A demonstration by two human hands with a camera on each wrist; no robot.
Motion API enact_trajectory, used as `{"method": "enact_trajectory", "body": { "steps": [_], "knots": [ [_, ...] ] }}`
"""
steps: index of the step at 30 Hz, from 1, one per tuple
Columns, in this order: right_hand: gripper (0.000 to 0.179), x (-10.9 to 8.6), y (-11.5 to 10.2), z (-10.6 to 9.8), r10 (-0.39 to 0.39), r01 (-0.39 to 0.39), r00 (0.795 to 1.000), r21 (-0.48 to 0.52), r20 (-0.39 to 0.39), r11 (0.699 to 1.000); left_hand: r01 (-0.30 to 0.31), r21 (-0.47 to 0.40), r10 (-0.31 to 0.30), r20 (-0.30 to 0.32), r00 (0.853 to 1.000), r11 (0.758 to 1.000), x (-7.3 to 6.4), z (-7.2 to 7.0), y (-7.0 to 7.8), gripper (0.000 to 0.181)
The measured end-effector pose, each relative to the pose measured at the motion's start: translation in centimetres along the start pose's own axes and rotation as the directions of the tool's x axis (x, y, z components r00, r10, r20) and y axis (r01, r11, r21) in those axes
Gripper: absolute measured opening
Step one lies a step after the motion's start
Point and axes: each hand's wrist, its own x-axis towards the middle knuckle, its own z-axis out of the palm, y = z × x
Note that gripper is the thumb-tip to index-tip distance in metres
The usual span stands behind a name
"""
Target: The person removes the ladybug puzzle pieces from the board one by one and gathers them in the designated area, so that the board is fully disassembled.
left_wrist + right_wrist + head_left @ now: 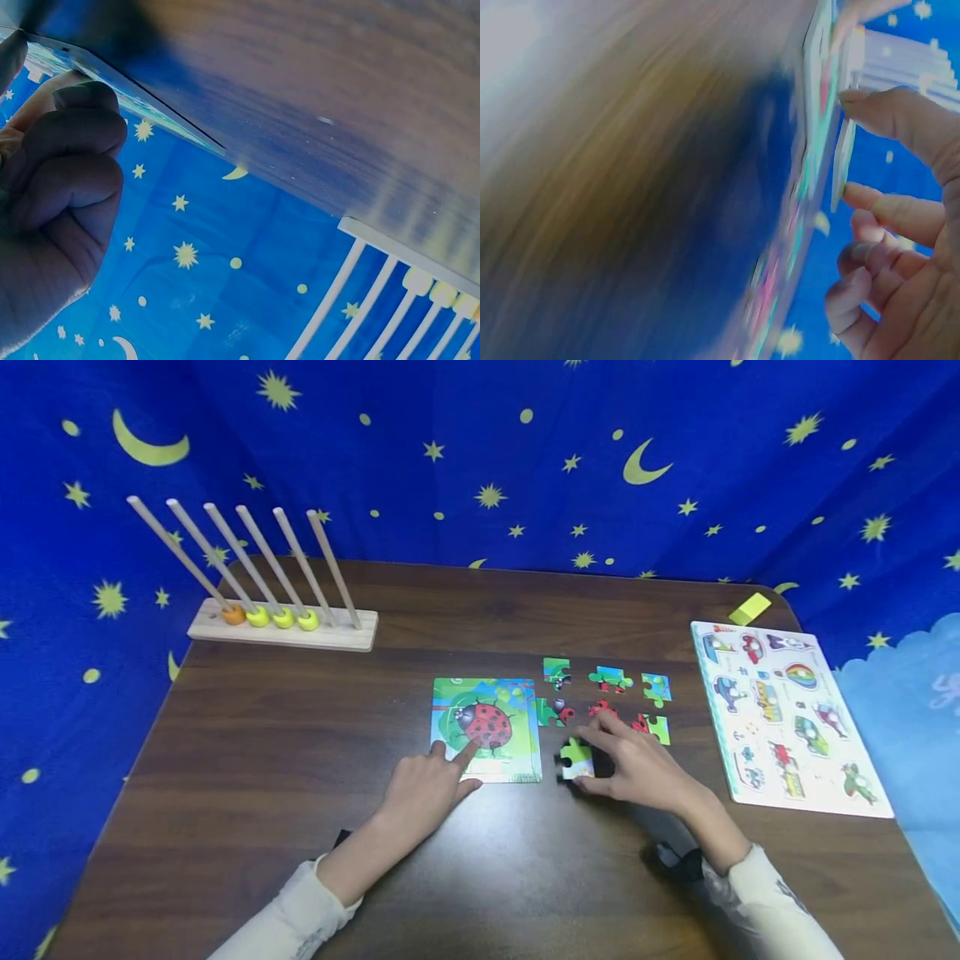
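A square puzzle board (527,735) with a red ladybug picture lies on the table. My left hand (426,787) is at its lower left, with the index finger stretched onto the picture and the thumb beside the near edge. The other fingers are folded under in the left wrist view. With thumb and index finger, my right hand (637,767) pinches a green jigsaw piece (576,757) just right of the board. Seen edge-on in the right wrist view, that jigsaw piece (843,166) is tilted between the fingertips. Several loose jigsaw pieces (611,678) lie beyond this hand, some partly hidden by its fingers.
At the back left stands a wooden peg rack (281,635) with tall rods and a few orange and yellow beads. A vehicle picture board (795,718) lies at the right, a yellow block (750,608) behind it. A starry blue curtain (480,452) hangs behind the table.
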Motion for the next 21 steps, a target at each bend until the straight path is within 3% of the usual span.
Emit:
{"method": "enact_trajectory", "body": {
  "steps": [5,10,15,21],
  "knots": [
    [0.062,-3.4,2.7,-1.4,0.082,-0.083,0.996,-0.066,-0.026,0.994,0.001,-0.036,0.000,0.020,1.000,0.999,0.0,-0.1,0.0,0.053],
    [0.061,-6.1,4.7,-2.1,0.159,-0.160,0.987,-0.092,-0.023,0.983,0.013,-0.132,-0.006,0.056,0.998,0.991,0.3,-0.4,-0.3,0.052],
    [0.060,-7.2,5.7,-2.4,0.212,-0.209,0.977,-0.109,0.014,0.972,0.020,-0.191,-0.003,0.091,0.996,0.981,0.7,-0.5,-0.6,0.051],
    [0.060,-7.4,6.3,-2.4,0.245,-0.240,0.969,-0.108,0.042,0.965,0.019,-0.234,0.001,0.085,0.996,0.972,1.1,-0.7,-0.6,0.053]
  ]
}}
